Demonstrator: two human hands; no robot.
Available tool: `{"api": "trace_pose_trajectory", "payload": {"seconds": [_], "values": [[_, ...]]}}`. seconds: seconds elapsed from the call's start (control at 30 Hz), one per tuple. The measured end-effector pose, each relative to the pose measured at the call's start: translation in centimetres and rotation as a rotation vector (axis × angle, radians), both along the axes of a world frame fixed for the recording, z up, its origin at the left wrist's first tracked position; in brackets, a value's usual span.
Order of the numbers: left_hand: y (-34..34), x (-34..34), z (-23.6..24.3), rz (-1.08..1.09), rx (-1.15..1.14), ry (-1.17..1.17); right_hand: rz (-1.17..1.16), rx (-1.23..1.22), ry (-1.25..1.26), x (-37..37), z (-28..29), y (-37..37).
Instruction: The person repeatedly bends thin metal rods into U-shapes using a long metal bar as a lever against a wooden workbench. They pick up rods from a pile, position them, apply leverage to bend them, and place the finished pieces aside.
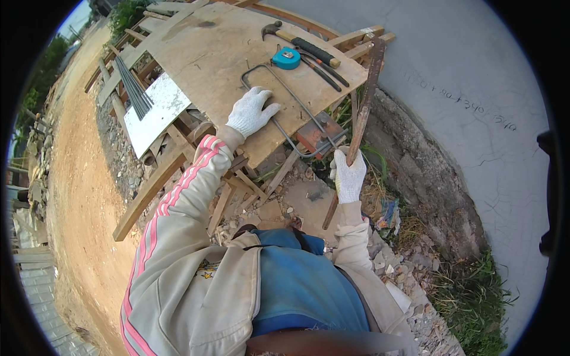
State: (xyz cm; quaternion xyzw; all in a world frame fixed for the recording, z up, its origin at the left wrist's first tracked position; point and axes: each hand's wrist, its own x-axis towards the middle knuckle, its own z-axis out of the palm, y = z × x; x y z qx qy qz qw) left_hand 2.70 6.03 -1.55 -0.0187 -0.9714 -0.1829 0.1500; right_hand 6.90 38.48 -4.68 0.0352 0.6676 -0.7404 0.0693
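A thin steel rod (289, 91), bent into a long, narrow loop, lies over the near right part of a wooden board. My left hand (249, 111), in a white knitted glove, is closed over the loop's left side with the thumb spread out; its fingertips are partly hidden. On the right, my gloved right hand (349, 174) grips a long rusty metal bar (366, 104). The bar slants from beside the board down past my wrist. Between my hands, the near end of the loop crosses a rusty metal plate (316, 134) at the board's corner.
On the board (196, 59) lie a claw hammer (303, 46), a teal tape measure (286, 58) and dark-handled pincers (321, 69). Straight rods (132, 89) rest on a white panel (155, 113) at left. A grey wall (475, 107) borders the right; rubble (392, 261) covers the ground.
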Motion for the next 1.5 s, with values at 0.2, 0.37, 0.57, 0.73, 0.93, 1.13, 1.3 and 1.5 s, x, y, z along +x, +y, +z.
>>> {"api": "trace_pose_trajectory", "payload": {"seconds": [0.2, 0.37, 0.57, 0.73, 0.93, 1.13, 1.3, 1.5], "values": [[3.8, -3.1, -1.7, 0.091, -0.188, 0.064, -0.035, 0.046, 0.045, 0.0, -0.4, -0.4], [4.4, -5.4, -2.3, 0.144, -0.252, 0.021, 0.010, 0.029, -0.004, -0.5, 0.3, -0.2], [4.2, -6.4, -2.8, 0.183, -0.235, 0.064, -0.003, 0.295, 0.077, 0.6, 1.4, 3.8], [3.4, -7.1, -2.5, 0.208, -0.241, 0.000, -0.046, 0.495, 0.034, 5.3, 3.4, 10.8], [3.8, -6.8, -1.6, 0.224, -0.271, -0.118, -0.042, 0.638, 0.131, 10.5, 2.9, 13.5], [3.1, -7.3, -3.4, 0.214, -0.268, 0.054, 0.051, 0.877, 0.019, 11.6, 5.5, 15.5], [2.4, -8.6, -4.3, 0.276, -0.260, 0.107, 0.328, 0.996, 0.166, 6.2, 8.1, 18.2], [4.1, -5.4, 1.4, 0.314, 0.028, 0.248, 0.617, 1.137, 0.277, -2.5, 8.8, 20.0]]}}
